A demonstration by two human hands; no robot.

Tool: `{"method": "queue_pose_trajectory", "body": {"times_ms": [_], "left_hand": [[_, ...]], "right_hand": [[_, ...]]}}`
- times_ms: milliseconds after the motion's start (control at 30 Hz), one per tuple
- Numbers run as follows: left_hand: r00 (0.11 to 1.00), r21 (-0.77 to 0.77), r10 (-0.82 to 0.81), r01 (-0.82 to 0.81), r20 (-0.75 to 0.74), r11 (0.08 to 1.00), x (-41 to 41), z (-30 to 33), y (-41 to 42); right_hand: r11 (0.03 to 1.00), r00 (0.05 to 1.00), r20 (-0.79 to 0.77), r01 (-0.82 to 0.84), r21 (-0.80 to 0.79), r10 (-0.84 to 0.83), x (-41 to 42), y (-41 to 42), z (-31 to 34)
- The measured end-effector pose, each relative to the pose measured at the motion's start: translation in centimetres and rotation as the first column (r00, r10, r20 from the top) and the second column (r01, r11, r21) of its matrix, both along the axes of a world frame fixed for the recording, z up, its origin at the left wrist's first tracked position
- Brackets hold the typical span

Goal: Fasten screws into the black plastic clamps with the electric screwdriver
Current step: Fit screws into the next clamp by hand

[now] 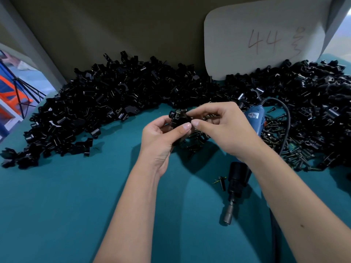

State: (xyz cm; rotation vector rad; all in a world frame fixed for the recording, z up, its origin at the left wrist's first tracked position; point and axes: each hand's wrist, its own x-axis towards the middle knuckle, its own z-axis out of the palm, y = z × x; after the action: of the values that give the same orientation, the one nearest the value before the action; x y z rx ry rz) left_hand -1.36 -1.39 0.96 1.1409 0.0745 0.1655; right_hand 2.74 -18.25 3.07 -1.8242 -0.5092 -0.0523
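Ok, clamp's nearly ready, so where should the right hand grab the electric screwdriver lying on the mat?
Probably the blue body, from above. The electric screwdriver lies flat under the right hand, bit end toward the person, cord trailing from the far end.

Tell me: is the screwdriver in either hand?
No: the screwdriver lies on the table under the right forearm, while both hands grip a clamp.
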Motion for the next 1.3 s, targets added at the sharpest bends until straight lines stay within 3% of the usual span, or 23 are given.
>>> {"method": "queue_pose_trajectory", "body": {"times_ms": [100,167,233,433,600,867,1033,1100,1167,1300], "left_hand": [[0.994,0.231,0.095,-0.103,0.044,0.968,0.2,-0.4,0.2],[0.971,0.506,0.185,-0.236,0.149,0.83,0.4,-0.7,0.2],[0.945,0.628,0.228,-0.326,0.234,0.706,0.4,-0.9,0.0],[0.925,0.701,0.238,-0.38,0.296,0.604,0.2,-0.8,-0.3],[0.93,0.705,0.259,-0.366,0.26,0.608,0.1,-0.7,-0.7],[0.919,0.708,0.238,-0.395,0.316,0.585,-0.1,-0.7,-0.5],[0.888,0.73,0.163,-0.448,0.43,0.516,-0.1,-0.7,-0.8],[0.893,0.701,0.175,-0.436,0.415,0.565,-0.1,-0.7,-1.0],[0.924,0.634,0.192,-0.369,0.332,0.679,0.0,-0.7,-1.0],[0.99,0.272,0.067,-0.1,0.127,0.957,0.0,0.0,-0.8]], "right_hand": [[1.0,0.999,-0.038,-0.02,-0.015,0.019,0.2,-0.2,0.0],[0.998,0.998,-0.054,-0.013,-0.066,0.009,0.2,-0.3,-0.1],[0.993,0.998,-0.055,-0.009,-0.118,0.003,0.2,-0.2,-0.2],[0.983,0.997,-0.07,0.008,-0.185,-0.022,0.2,0.0,-0.1],[0.968,0.995,-0.055,0.063,-0.242,-0.078,0.2,0.0,0.2],[0.97,0.971,-0.156,0.2,0.135,-0.178,0.2,-0.1,-0.1],[0.925,0.953,-0.198,0.276,0.26,-0.228,0.3,-0.6,0.4],[0.933,0.963,-0.17,0.249,0.261,-0.21,0.2,-0.7,0.6],[0.933,0.972,-0.13,0.226,0.281,-0.196,0.1,-0.5,0.7],[0.922,0.988,-0.074,0.155,0.355,-0.137,-0.1,-0.4,1.1]]}}
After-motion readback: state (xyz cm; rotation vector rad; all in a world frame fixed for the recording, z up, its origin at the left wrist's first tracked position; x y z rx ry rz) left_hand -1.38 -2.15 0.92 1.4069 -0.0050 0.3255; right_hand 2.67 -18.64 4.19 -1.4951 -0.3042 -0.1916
